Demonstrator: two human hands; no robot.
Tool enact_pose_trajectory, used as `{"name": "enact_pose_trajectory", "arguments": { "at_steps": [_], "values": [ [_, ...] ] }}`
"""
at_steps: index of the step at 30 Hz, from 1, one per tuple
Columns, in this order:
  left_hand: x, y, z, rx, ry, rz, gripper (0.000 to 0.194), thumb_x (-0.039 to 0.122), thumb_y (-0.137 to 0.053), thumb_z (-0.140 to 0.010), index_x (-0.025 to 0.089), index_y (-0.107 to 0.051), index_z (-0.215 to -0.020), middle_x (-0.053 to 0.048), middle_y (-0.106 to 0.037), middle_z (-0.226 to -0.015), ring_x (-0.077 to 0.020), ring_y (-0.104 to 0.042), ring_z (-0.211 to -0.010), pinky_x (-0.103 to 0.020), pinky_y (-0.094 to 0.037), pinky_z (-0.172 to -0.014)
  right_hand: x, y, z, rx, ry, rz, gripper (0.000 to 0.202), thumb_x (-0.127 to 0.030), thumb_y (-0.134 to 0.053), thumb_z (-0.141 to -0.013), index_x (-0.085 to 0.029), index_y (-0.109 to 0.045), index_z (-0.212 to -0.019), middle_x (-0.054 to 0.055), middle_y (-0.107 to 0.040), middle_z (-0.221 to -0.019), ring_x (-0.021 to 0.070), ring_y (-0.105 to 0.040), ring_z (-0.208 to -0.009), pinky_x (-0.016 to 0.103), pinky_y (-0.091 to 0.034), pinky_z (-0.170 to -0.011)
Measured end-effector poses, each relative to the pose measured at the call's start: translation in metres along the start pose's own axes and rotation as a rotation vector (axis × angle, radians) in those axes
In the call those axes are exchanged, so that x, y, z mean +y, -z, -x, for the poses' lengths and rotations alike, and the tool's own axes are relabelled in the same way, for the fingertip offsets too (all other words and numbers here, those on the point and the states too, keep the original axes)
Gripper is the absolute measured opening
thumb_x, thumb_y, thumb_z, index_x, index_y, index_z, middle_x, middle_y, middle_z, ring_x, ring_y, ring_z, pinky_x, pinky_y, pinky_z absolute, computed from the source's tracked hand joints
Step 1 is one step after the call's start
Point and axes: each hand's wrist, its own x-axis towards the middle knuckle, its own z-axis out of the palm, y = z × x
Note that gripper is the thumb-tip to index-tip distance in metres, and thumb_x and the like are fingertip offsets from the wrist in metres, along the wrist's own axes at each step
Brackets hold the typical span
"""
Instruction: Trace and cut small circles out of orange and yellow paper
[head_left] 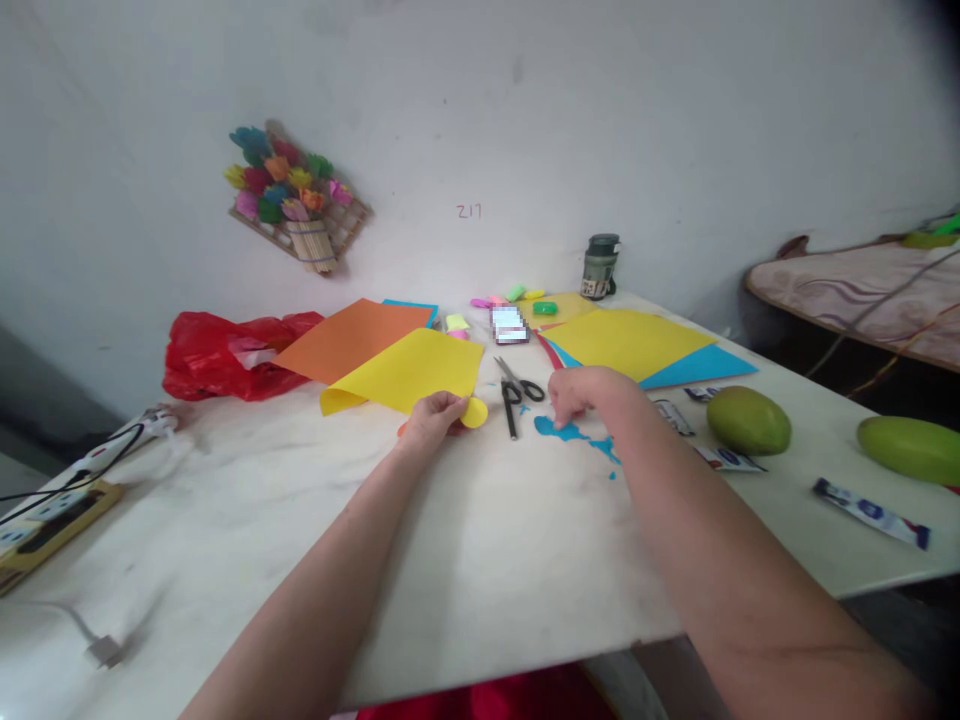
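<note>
My left hand (435, 420) is closed, pinching a small round yellow paper piece (474, 413) between thumb and fingers. A bit of orange paper (403, 429) shows beside that hand, and a large yellow sheet (412, 365) with a curled edge lies just behind it. My right hand (581, 393) is curled, fingertips down at the torn-looking blue paper scraps (559, 429); whether anything is between the fingers is hidden. Between both hands lie scissors with black handles (517, 388) and a black pen (510, 412).
Behind are an orange sheet (356, 335), a red plastic bag (217, 355), a phone (509, 324) and a bottle (600, 267). Another yellow sheet (637, 340) overlaps a blue sheet (705, 367). Two green mangoes (748, 420) and wrappers (870, 512) lie right; a power strip (56, 520) left.
</note>
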Motion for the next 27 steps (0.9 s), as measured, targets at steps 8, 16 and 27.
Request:
{"name": "enact_pose_trajectory", "arguments": {
  "at_steps": [8,16,27],
  "values": [
    [0.000,0.002,0.001,-0.001,0.012,0.047,0.034,0.046,-0.070,-0.059,0.016,-0.054,-0.063,-0.003,-0.061,-0.063,-0.0133,-0.056,-0.054,-0.027,-0.046,-0.055,0.005,-0.007,-0.007,-0.083,0.080,-0.062,0.009,-0.021,-0.069,-0.059,-0.016,-0.061,-0.058,0.001,-0.058,-0.053,0.0141,-0.057,-0.055,0.026,-0.044,-0.054],
    [0.003,0.002,0.004,0.008,0.033,0.057,0.035,0.045,-0.070,-0.060,0.015,-0.053,-0.065,-0.004,-0.062,-0.062,-0.0146,-0.060,-0.053,-0.027,-0.047,-0.055,0.005,-0.001,0.000,0.024,0.110,-0.138,0.006,-0.020,-0.062,-0.061,-0.017,-0.057,-0.062,0.001,-0.059,-0.056,0.0123,-0.055,-0.051,0.022,-0.042,-0.048],
    [0.000,0.003,0.003,-0.001,0.063,0.019,0.029,0.041,-0.064,-0.069,0.014,-0.052,-0.073,-0.005,-0.065,-0.062,-0.0176,-0.064,-0.056,-0.025,-0.050,-0.051,-0.030,-0.011,-0.001,0.230,0.551,-0.916,0.016,-0.022,-0.064,-0.066,-0.017,-0.049,-0.069,-0.004,-0.054,-0.048,0.0073,-0.049,-0.038,0.018,-0.037,-0.036]
  ]
}}
